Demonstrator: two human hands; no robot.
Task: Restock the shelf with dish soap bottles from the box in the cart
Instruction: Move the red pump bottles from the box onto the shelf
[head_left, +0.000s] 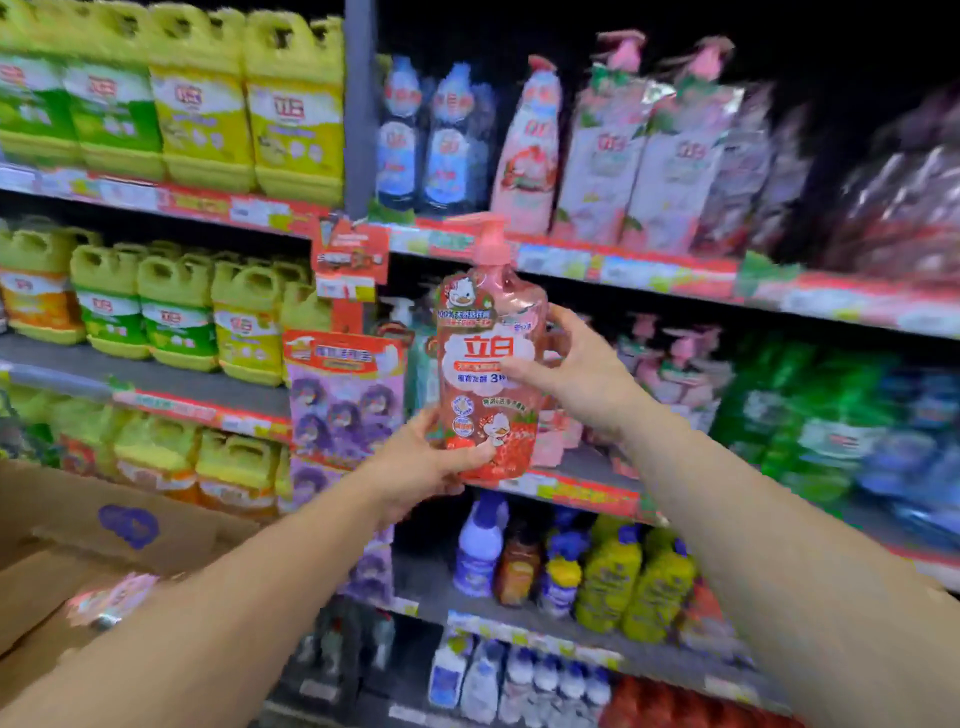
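Your left hand (421, 462) cups the base | right hand (566, 371) steadies the pink pump dish soap bottle (485, 374) | held upright, label outward, for shelving.

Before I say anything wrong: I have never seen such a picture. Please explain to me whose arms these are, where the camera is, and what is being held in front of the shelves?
There is no machine here. The camera sits on a person's head and looks forward and down, so the two bare arms are that person's own. Both hands hold one pink dish soap bottle with a pump top: the left hand grips its bottom, the right hand holds its side. Behind it is a store shelf carrying similar pink bottles. Yellow jugs stand further left. At the lower left is a cardboard box.
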